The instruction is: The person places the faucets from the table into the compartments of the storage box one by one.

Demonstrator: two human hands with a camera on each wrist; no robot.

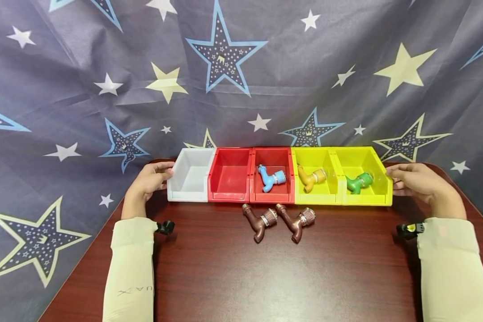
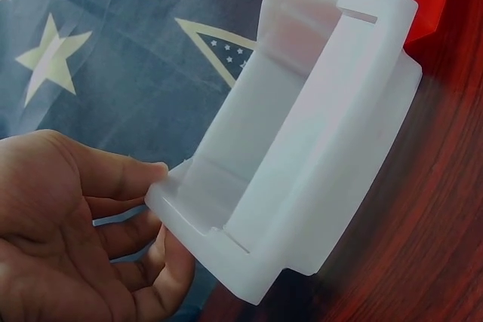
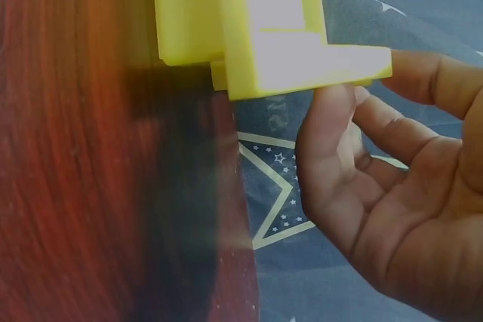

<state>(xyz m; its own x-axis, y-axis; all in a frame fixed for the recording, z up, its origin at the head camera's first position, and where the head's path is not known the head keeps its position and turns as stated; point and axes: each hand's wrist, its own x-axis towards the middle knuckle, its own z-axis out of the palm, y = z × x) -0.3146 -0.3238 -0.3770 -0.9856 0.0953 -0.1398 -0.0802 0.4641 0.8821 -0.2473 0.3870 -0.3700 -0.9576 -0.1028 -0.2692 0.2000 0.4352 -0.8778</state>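
At the left end of a joined row of bins, my left hand (image 1: 148, 182) grips the side rim of the white bin (image 2: 339, 156). My right hand (image 1: 420, 183) holds the outer side of the end yellow bin (image 3: 302, 73), its fingertips at the rim. A blue faucet (image 1: 268, 182) lies in the right-hand red bin (image 1: 271, 197). The inner yellow bin (image 1: 315, 199) contains a yellow faucet (image 1: 309, 180), and a green faucet (image 1: 357, 184) lies in the end one. No item shows inside the white bin or the left red bin (image 1: 228, 197).
Two brown faucets, a left one (image 1: 257, 223) and a right one (image 1: 295, 223), lie on the dark wooden table (image 1: 281, 281) just before the row. Behind the bins hangs a star-patterned cloth (image 1: 233, 112).
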